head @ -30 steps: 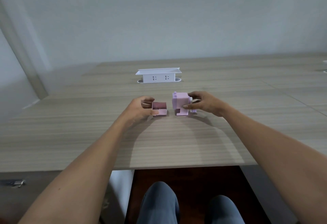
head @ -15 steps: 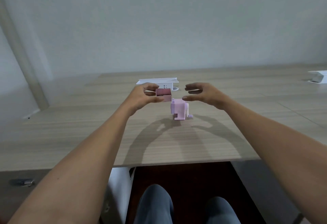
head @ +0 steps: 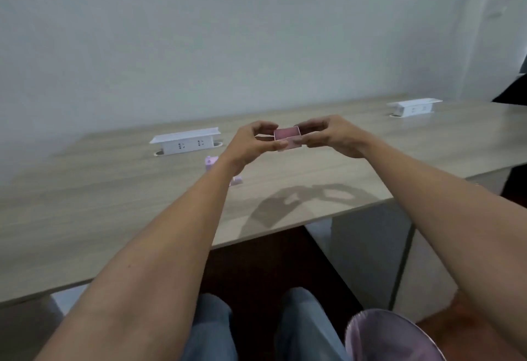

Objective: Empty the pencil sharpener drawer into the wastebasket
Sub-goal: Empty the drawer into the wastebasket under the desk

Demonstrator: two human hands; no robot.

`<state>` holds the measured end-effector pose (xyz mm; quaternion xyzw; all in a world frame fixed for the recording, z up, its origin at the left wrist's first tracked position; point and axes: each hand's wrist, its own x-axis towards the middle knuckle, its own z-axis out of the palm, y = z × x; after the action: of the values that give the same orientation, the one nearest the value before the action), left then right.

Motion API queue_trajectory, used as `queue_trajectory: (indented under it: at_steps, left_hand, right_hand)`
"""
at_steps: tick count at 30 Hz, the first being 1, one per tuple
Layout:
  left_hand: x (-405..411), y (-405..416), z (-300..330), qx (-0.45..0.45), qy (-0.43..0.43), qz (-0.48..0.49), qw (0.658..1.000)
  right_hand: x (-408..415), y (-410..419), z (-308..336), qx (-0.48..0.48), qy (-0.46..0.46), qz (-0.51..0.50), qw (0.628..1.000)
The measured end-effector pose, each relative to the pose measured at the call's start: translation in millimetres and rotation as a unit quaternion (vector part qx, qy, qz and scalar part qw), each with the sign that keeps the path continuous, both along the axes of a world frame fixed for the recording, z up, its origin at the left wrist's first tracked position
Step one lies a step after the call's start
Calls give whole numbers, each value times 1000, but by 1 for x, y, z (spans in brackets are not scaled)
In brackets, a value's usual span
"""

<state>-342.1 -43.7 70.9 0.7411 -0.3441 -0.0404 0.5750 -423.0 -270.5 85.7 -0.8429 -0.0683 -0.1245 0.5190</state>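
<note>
Drawer (head: 287, 138): held up above the bench (head: 114, 189), open side toward the camera.
Left hand (head: 251, 144): fingers closed on the drawer's left end.
Right hand (head: 330, 135): pinching its right end.
Sharpener (head: 210, 161): on the bench, mostly hidden behind the left forearm.
Wastebasket (head: 390, 335): lower right, below the bench edge.

pink drawer (head: 286, 136) held in the air above table (head: 114, 189), open side toward camera; pink sharpener body (head: 210, 161) stands on table, mostly hidden by an arm; lilac-lined wastebasket (head: 390, 335) below table edge, near right
</note>
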Motion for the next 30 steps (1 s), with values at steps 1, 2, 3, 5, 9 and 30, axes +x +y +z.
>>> queue_trajectory:
  at_steps: [1, 2, 3, 5, 9, 30]
  left_hand:
    - [-5, -14, -3, -7, 4, -13, 1000]
    - [-10, -29, -6, -11, 10, -27, 1000]
    - [-17, -46, -10, -13, 17, -41, 999]
    - [-30, -76, -17, -12, 29, -64, 997]
    - [-63, -133, -40, -7, 61, -138, 989]
    - [-180, -217, -276, 78, 309, -186, 929]
  right_hand:
    - [-11, -11, -2, 1, 1, -12, 1000]
    - [-23, -23, -5, 3, 2, -23, 1000]
    - [-38, -38, -9, 9, 2, -37, 999]
    - [-63, -62, -18, 30, 5, -60, 998]
    - [-114, -107, -45, 86, 15, -98, 991]
    - [-244, -164, -295, 333, 168, -214, 903]
